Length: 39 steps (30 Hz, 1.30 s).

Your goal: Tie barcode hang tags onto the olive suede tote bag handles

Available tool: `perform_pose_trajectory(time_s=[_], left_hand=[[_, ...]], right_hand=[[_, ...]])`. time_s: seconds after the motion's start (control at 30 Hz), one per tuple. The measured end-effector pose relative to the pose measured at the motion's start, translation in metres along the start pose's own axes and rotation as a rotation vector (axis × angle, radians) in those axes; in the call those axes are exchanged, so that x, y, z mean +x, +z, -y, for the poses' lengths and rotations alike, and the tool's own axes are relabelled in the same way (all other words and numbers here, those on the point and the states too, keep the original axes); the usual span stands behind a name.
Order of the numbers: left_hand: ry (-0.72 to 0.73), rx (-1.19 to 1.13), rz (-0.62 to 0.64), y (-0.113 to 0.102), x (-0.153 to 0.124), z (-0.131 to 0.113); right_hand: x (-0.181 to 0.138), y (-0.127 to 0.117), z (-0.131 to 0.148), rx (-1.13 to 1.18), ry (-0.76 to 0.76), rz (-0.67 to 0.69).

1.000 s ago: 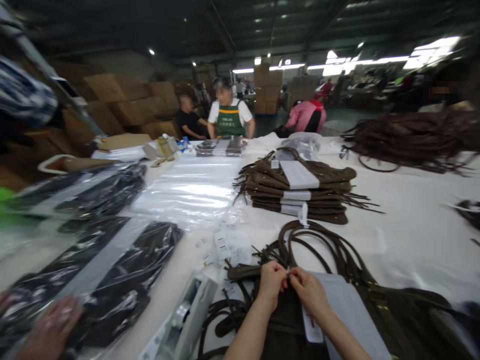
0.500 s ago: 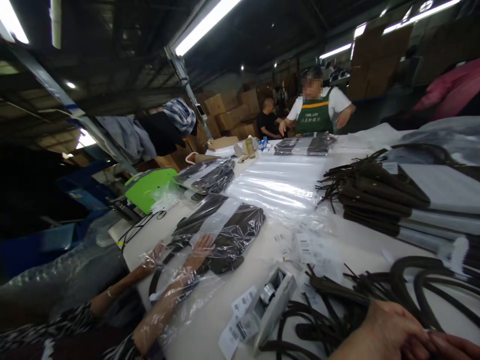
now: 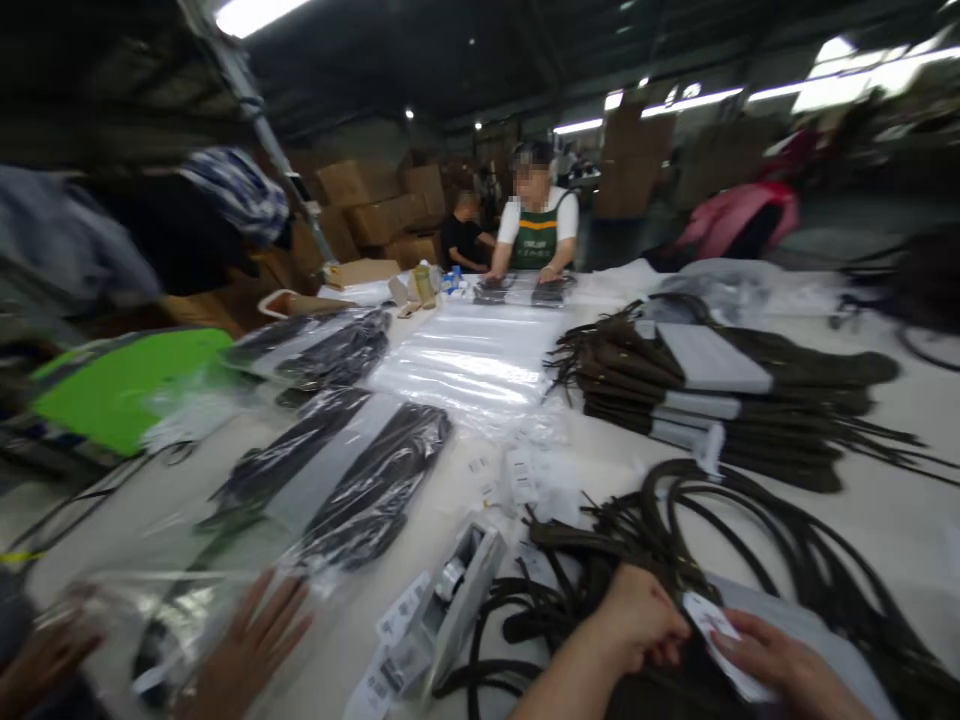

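My left hand (image 3: 634, 625) is curled in a pinch at the bottom of the view, over a dark brown bag (image 3: 600, 590) with long looped handles (image 3: 720, 520). My right hand (image 3: 784, 665) meets it from the right, fingers closed on a small white tag (image 3: 721, 640). Both hands touch the tag above a grey card insert (image 3: 840, 650) lying on the bag.
A stack of brown bags with grey inserts (image 3: 712, 390) lies beyond. A white tagging tool (image 3: 457, 590) and loose labels (image 3: 517, 475) sit left of my hands. A co-worker's hands (image 3: 247, 650) press plastic-wrapped bags (image 3: 352, 480) at left. A person in a green apron (image 3: 536, 235) stands at the table's far end.
The view swung left, then partly back right. My hands stayed together at the bag, and the white tag now shows between them. The co-worker's hands slid nearer the table's front edge.
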<state>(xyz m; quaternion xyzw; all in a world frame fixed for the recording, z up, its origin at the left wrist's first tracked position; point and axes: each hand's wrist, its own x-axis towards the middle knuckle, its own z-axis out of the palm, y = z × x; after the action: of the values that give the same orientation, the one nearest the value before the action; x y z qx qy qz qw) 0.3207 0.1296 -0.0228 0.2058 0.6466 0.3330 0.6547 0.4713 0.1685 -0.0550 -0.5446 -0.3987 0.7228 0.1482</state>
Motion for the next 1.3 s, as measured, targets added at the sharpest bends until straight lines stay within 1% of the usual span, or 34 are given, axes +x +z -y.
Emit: perform_pose_trajectory(time_s=[0.07, 0.17, 0.3, 0.4, 0.47, 0.53, 0.63, 0.73, 0.93, 1.03, 1.13, 1.2, 1.3], left_hand=[[0.029, 0.046, 0.056, -0.003, -0.001, 0.002], [0.082, 0.04, 0.122, -0.011, 0.004, 0.006], [0.033, -0.178, 0.168, -0.02, 0.007, 0.006], [-0.004, -0.317, 0.198, -0.022, 0.004, 0.002], [-0.001, -0.293, 0.219, -0.021, 0.001, 0.001], [0.017, -0.219, 0.243, -0.019, -0.002, 0.002], [0.045, -0.156, 0.278, -0.017, -0.009, 0.005], [0.065, -0.147, 0.323, -0.017, -0.016, 0.007], [0.08, -0.169, 0.416, -0.013, -0.029, 0.012], [0.068, -0.146, 0.45, -0.009, -0.033, 0.015], [0.05, -0.146, 0.427, -0.005, -0.034, 0.02], [0.046, -0.196, 0.368, -0.003, -0.033, 0.024], [0.073, -0.317, 0.264, 0.0, -0.034, 0.026]], right_hand=[[-0.015, 0.003, 0.007, 0.111, 0.008, 0.053], [-0.019, 0.012, 0.013, 0.121, -0.001, 0.002], [-0.015, 0.014, 0.016, 0.141, 0.033, -0.033], [-0.016, 0.014, 0.019, 0.13, 0.071, -0.01], [-0.016, 0.014, 0.021, 0.11, 0.086, 0.023], [-0.015, 0.016, 0.022, 0.097, 0.085, 0.048], [-0.01, 0.018, 0.022, 0.08, 0.07, 0.052], [-0.005, 0.02, 0.019, 0.092, 0.042, 0.007], [0.0, 0.031, 0.009, 0.169, -0.017, -0.17], [0.001, 0.036, 0.007, 0.198, -0.037, -0.226], [0.0, 0.042, 0.011, 0.217, -0.072, -0.256], [-0.003, 0.048, 0.015, 0.22, -0.106, -0.252], [-0.01, 0.052, 0.021, 0.186, -0.147, -0.203]])
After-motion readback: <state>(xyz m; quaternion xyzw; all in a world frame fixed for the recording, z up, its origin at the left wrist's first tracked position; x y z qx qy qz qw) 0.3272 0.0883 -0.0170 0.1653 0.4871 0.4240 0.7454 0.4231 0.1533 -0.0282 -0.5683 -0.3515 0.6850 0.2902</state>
